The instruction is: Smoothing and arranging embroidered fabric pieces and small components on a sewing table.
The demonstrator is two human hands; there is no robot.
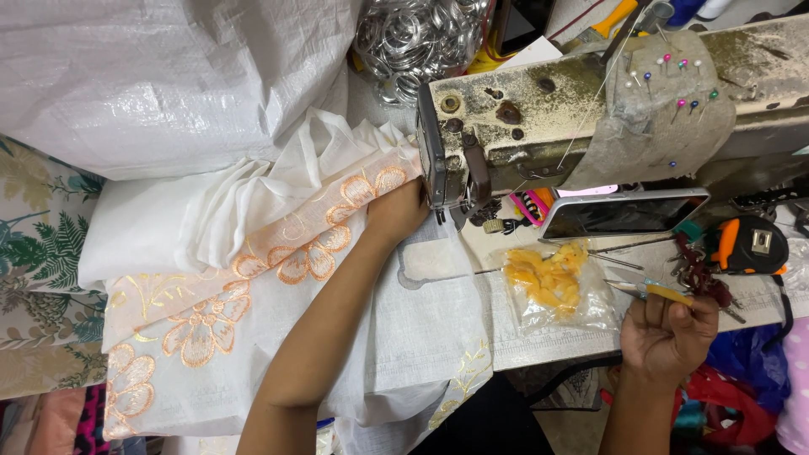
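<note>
My left hand [396, 212] rests flat on white fabric [253, 278] with orange embroidered flowers, right beside the needle area of a worn sewing machine [539, 118]. My right hand [670, 333] is at the table's front edge, fingers closed around small thread snips [649, 291] with a yellow handle and metal tips pointing left. A clear plastic bag of yellow pieces [552, 282] lies just left of that hand.
A phone [624, 215] lies under the machine arm. A black and orange tape measure [746, 244] and keys sit at the right. Pins stick in a cloth pad [674, 84] on the machine. A white woven sack [152, 76] and metal rings [413, 34] lie behind.
</note>
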